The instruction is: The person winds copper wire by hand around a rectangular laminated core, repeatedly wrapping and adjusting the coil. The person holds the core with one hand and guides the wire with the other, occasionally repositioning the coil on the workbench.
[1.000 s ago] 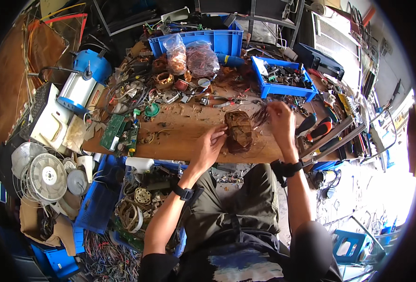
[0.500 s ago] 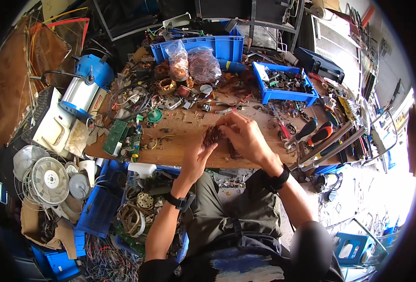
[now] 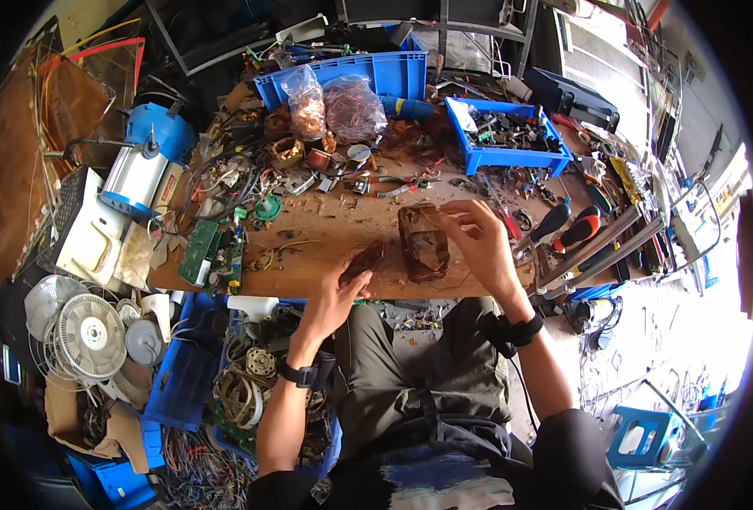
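My left hand (image 3: 329, 299) is closed around a bundle of dark reddish-brown copper wire (image 3: 363, 262), held above the front edge of the workbench. On the wood beside it lies a rectangular copper wire coil (image 3: 425, 270) with a hollow middle. My right hand (image 3: 480, 245) hovers at that coil's right side, fingers bent in a pinch near its upper right corner. Whether a fine strand sits between those fingertips is too small to tell. A pair of red-handled pliers (image 3: 406, 185) rests behind the coil.
Clear bags of copper wire (image 3: 352, 110) stand at the back before a blue crate (image 3: 393, 72). A blue tray (image 3: 512, 159) of small parts sits at the back right, screwdrivers (image 3: 579, 229) nearer. A green circuit board (image 3: 202, 252) lies left; a fan (image 3: 94, 334) stands lower left.
My hands have moved apart: the left toward me with the wire bundle, the right to the right. The rectangular coil, mostly covered before, now shows on the bench. The view has shifted slightly.
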The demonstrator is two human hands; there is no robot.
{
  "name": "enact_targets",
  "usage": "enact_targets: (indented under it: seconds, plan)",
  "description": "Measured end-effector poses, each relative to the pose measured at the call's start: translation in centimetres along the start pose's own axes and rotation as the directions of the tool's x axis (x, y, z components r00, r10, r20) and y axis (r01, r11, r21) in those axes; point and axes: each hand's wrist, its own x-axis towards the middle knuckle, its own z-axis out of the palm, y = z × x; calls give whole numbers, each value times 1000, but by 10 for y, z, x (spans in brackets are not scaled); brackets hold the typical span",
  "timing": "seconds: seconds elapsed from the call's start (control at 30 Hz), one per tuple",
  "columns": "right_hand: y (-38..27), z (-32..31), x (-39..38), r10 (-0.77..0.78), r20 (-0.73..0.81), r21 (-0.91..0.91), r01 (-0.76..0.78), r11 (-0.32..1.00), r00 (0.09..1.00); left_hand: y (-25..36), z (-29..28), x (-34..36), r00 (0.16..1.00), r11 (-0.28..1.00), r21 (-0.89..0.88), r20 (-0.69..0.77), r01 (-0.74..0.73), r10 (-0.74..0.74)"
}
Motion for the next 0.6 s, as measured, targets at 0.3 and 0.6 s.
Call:
enact_targets:
  seconds: [0.3, 0.6]
  plan:
    - [84, 10, -13, 214, 328, 480, -358, 801, 920, 4, 34, 40, 990, 925, 361, 111, -120, 85]
    - [79, 2, -9, 223, 398, 473, -408, 781, 890, 7, 36, 44, 992, 957, -283, 117, 71, -39]
